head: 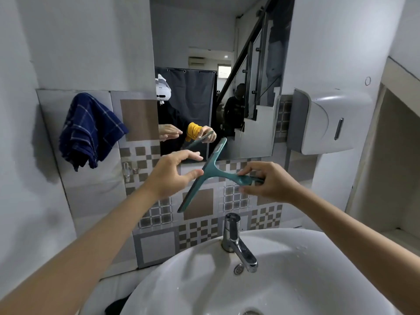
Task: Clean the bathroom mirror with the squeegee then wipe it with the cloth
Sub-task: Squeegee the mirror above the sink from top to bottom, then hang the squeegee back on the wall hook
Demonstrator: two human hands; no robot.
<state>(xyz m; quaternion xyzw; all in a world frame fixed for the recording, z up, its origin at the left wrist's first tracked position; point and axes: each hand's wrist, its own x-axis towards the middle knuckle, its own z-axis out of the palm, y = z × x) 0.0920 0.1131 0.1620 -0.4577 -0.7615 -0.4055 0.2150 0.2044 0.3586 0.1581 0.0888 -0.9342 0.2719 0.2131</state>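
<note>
A teal squeegee (205, 173) hangs in the air below the mirror (250, 64), its blade tilted from upper right to lower left. My right hand (269, 181) grips its handle at the right end. My left hand (175, 172) has its fingers spread, and the thumb tip touches the blade near the middle. A dark blue checked cloth (91, 129) hangs on the wall tiles to the left of the mirror. The mirror reflects both hands, the squeegee and a yellow cloth bundle that shows only in the reflection.
A white basin (318, 269) with a chrome tap (237, 241) sits directly under my hands. A white paper dispenser (327, 120) juts from the wall right of the mirror. Patterned tiles (197, 230) cover the wall behind the tap.
</note>
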